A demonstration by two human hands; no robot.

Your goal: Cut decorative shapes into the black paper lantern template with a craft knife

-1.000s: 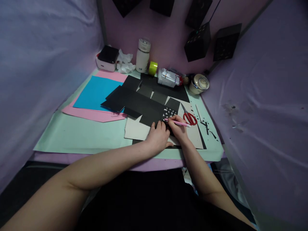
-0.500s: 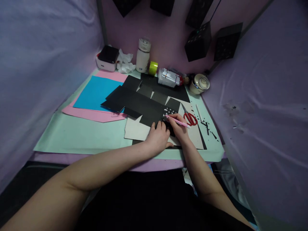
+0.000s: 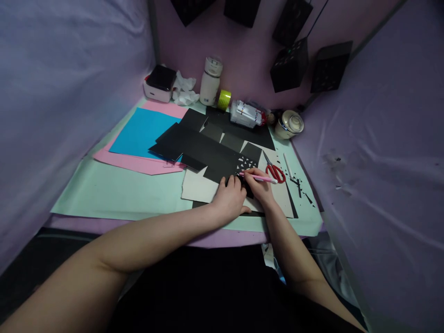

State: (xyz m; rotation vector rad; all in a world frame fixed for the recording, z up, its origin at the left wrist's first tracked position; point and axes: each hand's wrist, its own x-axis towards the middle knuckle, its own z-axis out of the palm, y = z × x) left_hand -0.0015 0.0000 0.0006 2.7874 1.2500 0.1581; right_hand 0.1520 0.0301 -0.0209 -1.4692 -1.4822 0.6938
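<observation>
In the head view, the right hand (image 3: 259, 186) has its fingers closed around a pink pen-shaped tool (image 3: 262, 178), its tip by the triangular cut-outs (image 3: 245, 163) at the right end of the black card (image 3: 208, 150). The left hand (image 3: 229, 201) lies palm down, clasping nothing, on the card's near edge. The card overlaps a pale board (image 3: 198, 186), between a blue sheet (image 3: 142, 132) on the left and red-handled scissors (image 3: 276, 174) on the right.
</observation>
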